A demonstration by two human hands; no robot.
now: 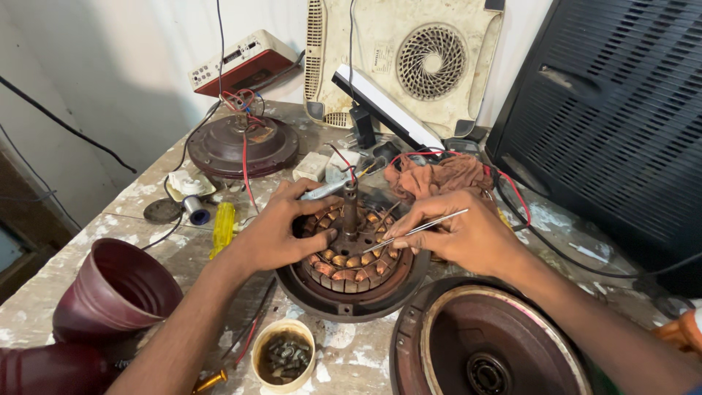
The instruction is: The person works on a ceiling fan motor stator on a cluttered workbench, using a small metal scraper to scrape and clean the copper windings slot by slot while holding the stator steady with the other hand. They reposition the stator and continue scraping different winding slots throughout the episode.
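I had a single view, from the camera worn on the head, and it looked steeply down and forward over the paint-spattered grey workbench (146, 192). It sat close: both forearms entered from the bottom edge and met near the frame's centre. It faced the whitish wall (117, 51) behind the bench, with the dark slatted cabinet (621, 124) on the right

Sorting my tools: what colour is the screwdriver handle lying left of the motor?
Translucent yellow; the screwdriver shows best in the head view.
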